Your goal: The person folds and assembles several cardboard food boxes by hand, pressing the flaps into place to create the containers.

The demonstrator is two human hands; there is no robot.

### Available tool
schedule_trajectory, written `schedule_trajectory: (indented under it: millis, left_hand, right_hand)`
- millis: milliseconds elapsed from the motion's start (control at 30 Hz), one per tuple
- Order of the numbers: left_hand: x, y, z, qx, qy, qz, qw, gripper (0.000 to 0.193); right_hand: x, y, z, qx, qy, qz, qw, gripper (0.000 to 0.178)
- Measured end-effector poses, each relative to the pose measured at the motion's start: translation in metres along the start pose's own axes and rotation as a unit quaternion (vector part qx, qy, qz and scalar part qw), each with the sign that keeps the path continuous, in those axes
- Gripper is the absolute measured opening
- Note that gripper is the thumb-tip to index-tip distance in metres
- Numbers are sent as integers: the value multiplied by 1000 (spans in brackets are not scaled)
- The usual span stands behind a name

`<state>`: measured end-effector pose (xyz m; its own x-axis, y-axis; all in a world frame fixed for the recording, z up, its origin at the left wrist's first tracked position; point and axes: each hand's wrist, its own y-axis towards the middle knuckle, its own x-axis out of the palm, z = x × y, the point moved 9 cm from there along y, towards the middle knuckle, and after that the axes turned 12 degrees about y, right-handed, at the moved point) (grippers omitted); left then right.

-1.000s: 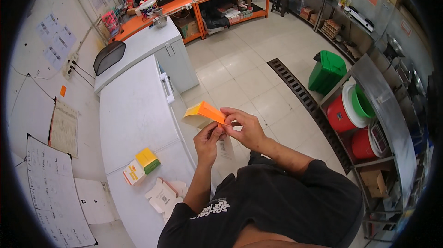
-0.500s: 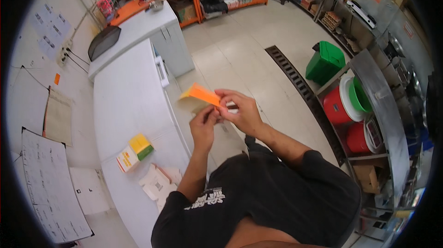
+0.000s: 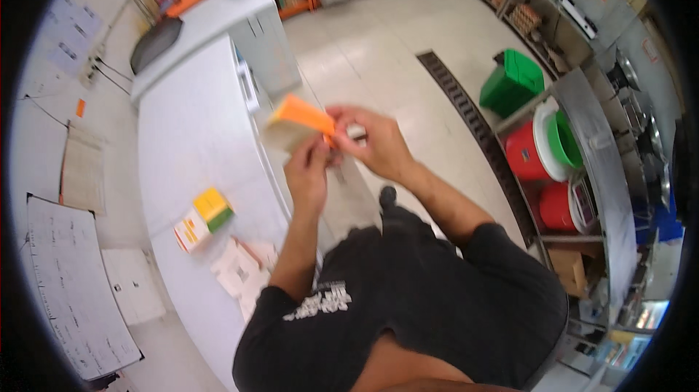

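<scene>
In front of me, above the edge of the white chest-like unit [image 3: 193, 111], I hold an orange-and-cream folded card [image 3: 304, 116], slightly blurred. My right hand [image 3: 375, 140] pinches its right end between thumb and fingers. Just below, my left hand [image 3: 309, 166] is closed at the card's lower corner, its fingertips close to those of the right. A small yellow, white and green carton [image 3: 212, 206] lies on the white top, left of my left forearm. Beside it are opened-out white carton pieces [image 3: 240, 269], partly hidden by my arm.
A dark mesh cover [image 3: 156, 44] rests on the farther white cabinet. Across the tiled floor runs a drain grate [image 3: 473, 119]. To the right stand a green bin [image 3: 512, 82] and a metal shelf [image 3: 608, 173] holding red-and-white tubs [image 3: 530, 151]. A whiteboard [image 3: 76, 283] hangs at left.
Both hands and the card have shifted up and left in the picture. The whole view has also moved slightly, showing more of my legs. My grip looks the same.
</scene>
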<state>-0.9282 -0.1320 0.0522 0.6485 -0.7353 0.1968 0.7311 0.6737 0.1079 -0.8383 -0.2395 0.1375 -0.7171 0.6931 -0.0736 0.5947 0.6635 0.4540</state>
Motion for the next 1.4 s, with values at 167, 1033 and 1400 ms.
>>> schedule_trajectory:
  millis: [167, 1033, 1400]
  left_hand:
    - [9, -3, -1, -24, -52, -24, 998, 31]
    - [-16, 10, -25, -187, -165, -109, 962, 27]
    - [37, -28, -74, -133, -397, -169, 893, 47]
  right_hand:
    - [0, -3, -1, 2, 13, -7, 1000, 8]
    - [-17, -22, 50, 2, -55, -172, 983, 72]
    - [0, -36, 65, 44, -208, -60, 975, 60]
